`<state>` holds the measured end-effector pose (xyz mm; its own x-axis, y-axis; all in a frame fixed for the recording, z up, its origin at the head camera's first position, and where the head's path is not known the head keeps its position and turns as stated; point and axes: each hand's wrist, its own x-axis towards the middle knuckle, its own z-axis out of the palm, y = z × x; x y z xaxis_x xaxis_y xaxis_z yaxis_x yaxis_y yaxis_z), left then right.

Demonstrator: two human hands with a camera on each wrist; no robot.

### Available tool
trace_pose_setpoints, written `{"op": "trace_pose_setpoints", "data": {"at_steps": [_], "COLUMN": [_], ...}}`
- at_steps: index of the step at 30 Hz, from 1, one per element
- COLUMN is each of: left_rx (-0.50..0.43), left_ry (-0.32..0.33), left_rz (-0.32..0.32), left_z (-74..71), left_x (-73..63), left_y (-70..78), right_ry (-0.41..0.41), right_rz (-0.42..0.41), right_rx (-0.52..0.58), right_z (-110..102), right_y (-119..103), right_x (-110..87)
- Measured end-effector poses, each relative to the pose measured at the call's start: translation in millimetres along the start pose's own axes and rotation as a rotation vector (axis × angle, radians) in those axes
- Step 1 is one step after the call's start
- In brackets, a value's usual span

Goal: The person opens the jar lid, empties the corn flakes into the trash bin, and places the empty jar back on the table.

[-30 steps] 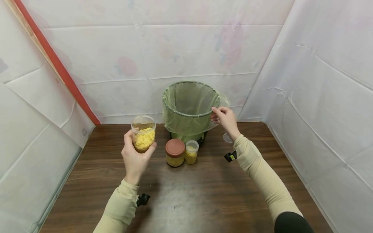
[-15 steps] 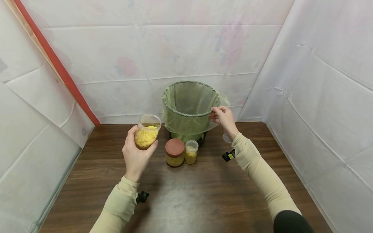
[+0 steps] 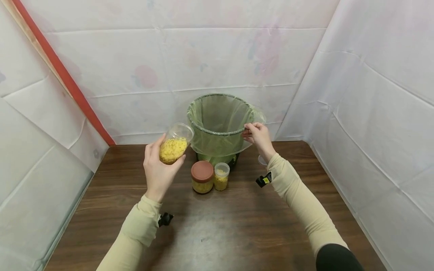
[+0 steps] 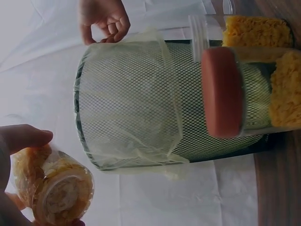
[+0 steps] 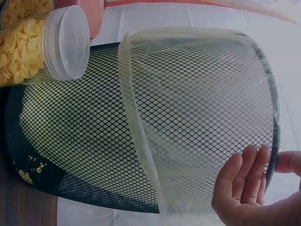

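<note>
My left hand (image 3: 158,174) grips a clear plastic jar (image 3: 174,149) of yellow flakes, lidless and tilted right, its mouth near the bin's left rim. In the left wrist view, the jar's base (image 4: 63,195) faces the camera. A mesh trash bin (image 3: 217,152) with a pale green bag over its rim stands at the table's back. My right hand (image 3: 260,138) pinches the right side of that rim, the thumb on one side and the fingers on the outer mesh (image 5: 202,94).
In front of the bin stand a jar with a reddish-brown lid (image 3: 202,172) and a smaller clear jar (image 3: 222,177), both with yellow contents. A clear lid (image 3: 262,160) lies behind the right wrist. White sheeting (image 3: 142,67) walls the back and sides.
The left hand has moved the jar up and right, tipping it from nearly upright to a clear slant toward the bin. The right hand stays on the rim.
</note>
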<state>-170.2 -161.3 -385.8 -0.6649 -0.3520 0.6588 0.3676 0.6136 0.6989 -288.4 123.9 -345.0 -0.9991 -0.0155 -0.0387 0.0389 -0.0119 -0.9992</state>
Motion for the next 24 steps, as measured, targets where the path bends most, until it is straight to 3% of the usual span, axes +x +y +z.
{"op": "trace_pose_setpoints", "data": {"at_steps": [10,24], "left_rx": [-0.019,0.011], "left_ry": [-0.045,-0.046], "left_rz": [0.031,0.097], "left_z": [6.4,7.0], "left_x": [21.6,50.3], "left_y": [3.6,7.1], "right_ry": [-0.006,-0.036], "right_rz": [0.029,0.096], "right_rx": [0.062,0.113], "right_z": [0,1], "right_y": [0,-4], "right_x": [1.1,4.7]}}
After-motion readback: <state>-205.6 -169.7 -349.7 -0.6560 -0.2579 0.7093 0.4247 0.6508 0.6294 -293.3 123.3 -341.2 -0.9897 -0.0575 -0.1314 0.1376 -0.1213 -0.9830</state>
